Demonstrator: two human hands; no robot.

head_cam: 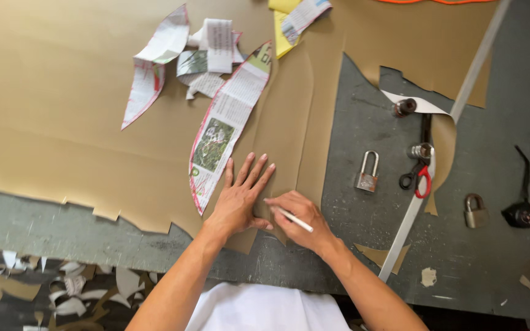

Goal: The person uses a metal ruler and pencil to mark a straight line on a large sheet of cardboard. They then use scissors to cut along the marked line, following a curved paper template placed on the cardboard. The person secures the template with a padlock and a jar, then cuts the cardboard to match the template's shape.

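1. Grey, scuffed table [363, 245] fills the view, and most of it is covered by a large tan card sheet [62, 122] with ragged cut edges.
2. Paper and card scraps [62, 294] are scattered on the dark floor at the lower left.
3. A curved newsprint template [225, 125] is laid on the sheet, with more printed cut-outs [173, 55] above it.
4. The left hand [240, 199] is pressed flat on the card, fingers spread, its fingertips just beside the template's lower edge; nothing is gripped.
5. The right hand [299, 220] is closed on a white pencil [292, 219], whose tip is set to the card just beside the left hand.
6. On bare table to the right lie a silver padlock [367, 173], red-handled scissors [418, 175], a white strip [409, 214], a brass padlock [474, 210] and a black round weight [521, 214].
7. No containers are seen.
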